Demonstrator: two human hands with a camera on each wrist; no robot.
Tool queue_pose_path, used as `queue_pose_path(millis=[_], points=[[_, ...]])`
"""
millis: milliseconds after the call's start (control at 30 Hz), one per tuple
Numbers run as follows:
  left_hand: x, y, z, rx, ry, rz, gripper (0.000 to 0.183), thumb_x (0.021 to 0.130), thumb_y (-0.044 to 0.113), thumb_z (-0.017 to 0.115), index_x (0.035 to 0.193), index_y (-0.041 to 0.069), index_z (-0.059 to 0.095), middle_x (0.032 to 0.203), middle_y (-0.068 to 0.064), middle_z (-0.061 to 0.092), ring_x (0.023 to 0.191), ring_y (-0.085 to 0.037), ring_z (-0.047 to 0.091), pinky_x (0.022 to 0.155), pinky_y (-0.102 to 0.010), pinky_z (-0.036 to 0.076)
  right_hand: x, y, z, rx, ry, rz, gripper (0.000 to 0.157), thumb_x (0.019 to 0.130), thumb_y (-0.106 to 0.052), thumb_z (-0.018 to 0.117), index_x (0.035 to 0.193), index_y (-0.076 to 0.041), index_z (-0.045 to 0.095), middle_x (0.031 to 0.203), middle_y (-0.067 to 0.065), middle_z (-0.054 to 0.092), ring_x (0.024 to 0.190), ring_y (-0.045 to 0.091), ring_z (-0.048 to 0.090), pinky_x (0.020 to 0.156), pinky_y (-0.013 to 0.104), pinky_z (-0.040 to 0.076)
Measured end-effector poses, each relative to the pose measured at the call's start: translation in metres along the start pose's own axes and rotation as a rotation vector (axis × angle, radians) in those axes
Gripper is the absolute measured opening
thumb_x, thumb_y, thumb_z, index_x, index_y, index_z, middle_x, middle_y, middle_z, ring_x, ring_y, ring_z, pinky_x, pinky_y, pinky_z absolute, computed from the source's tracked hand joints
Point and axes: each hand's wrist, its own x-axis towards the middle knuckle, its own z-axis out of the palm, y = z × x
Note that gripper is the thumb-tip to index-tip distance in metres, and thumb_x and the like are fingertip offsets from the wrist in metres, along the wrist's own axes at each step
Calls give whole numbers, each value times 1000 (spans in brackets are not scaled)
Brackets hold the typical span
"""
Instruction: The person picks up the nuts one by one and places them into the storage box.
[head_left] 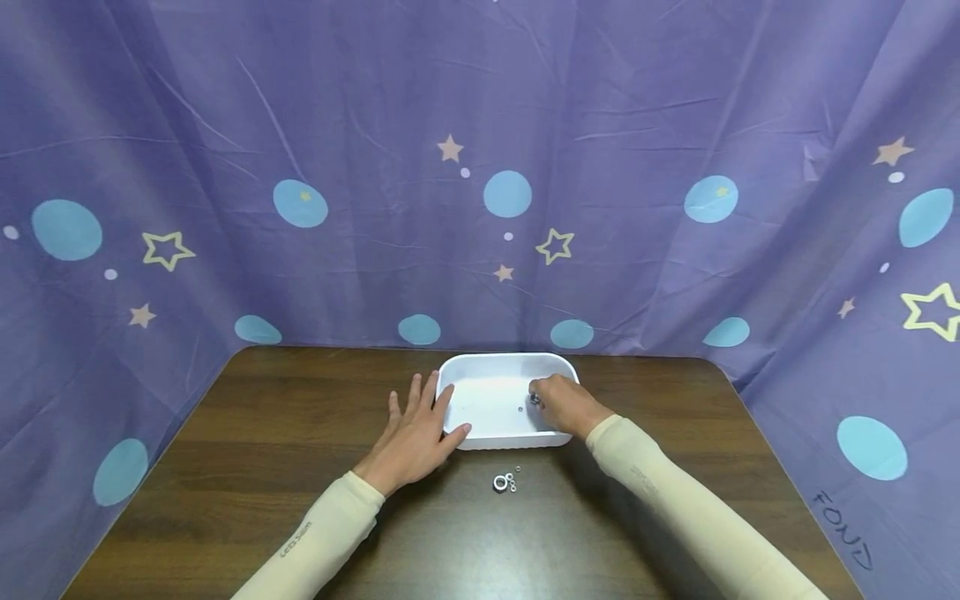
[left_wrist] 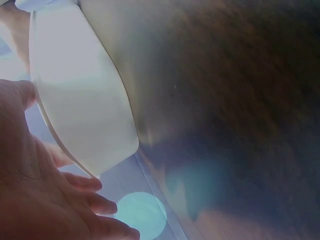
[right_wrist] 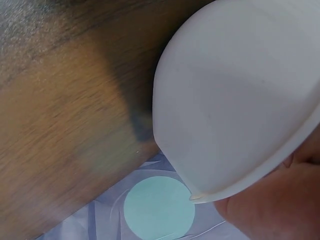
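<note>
A white plastic tub (head_left: 495, 440) stands on the table. My left hand (head_left: 414, 439), fingers spread, lies at its left side, and in the left wrist view the thumb and fingers are along the rim of the tub (left_wrist: 85, 90). Inside the tub, toward the right, my right hand (head_left: 566, 406) pinches a metal nut (head_left: 535, 399) at its fingertips. A tiny nut (head_left: 521, 409) lies on the tub floor beside them. The tub wall (right_wrist: 225, 100) hides the fingertips of the right hand (right_wrist: 280, 200) in the right wrist view.
In front of the tub, a larger metal nut (head_left: 500, 483) lies on the brown wooden table (head_left: 315, 408) with several small nuts (head_left: 510, 477) close to its right. A purple curtain (head_left: 375, 167) with stars and dots surrounds the table's back and sides.
</note>
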Motion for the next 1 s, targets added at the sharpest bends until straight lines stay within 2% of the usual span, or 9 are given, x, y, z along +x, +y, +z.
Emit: queue_pose_path(millis=[200, 333, 633, 800, 1000], points=[[-1, 0, -1, -13, 14, 15, 85, 111, 62, 54, 171, 4, 38, 179, -28, 21, 166, -52, 10, 123, -84, 14, -6, 1, 0, -7, 118, -84, 19, 82, 12, 76, 97, 1, 80, 86, 12, 79, 77, 30, 74, 72, 45, 62], [0, 0, -2, -10, 4, 13, 86, 111, 62, 53, 172, 4, 36, 179, -28, 20, 167, -51, 9, 123, -83, 12, -13, 0, -2, -8, 179, -110, 20, 82, 10, 78, 98, 0, 81, 89, 10, 80, 83, 32, 72, 73, 44, 61], [1, 0, -2, -4, 2, 4, 85, 111, 63, 53, 171, 5, 38, 180, -27, 19, 166, -51, 10, 122, -84, 14, -32, -11, -17, 43, 182, -86, 19, 87, 4, 83, 104, -3, 83, 90, 4, 77, 90, 25, 68, 80, 41, 61], [1, 0, -1, -3, 9, 5, 85, 111, 62, 54, 170, 4, 39, 180, -27, 20, 166, -53, 11, 122, -85, 15, -42, -20, -24, 35, 201, -122, 19, 89, 2, 84, 106, -4, 82, 92, 2, 77, 92, 24, 68, 80, 39, 61], [2, 0, -2, -3, -6, 9, 86, 111, 64, 50, 172, 5, 36, 181, -26, 17, 166, -52, 9, 121, -85, 14, -54, -36, -30, 7, 263, -182, 19, 87, -1, 88, 103, -8, 80, 97, 2, 78, 95, 24, 70, 81, 40, 61]])
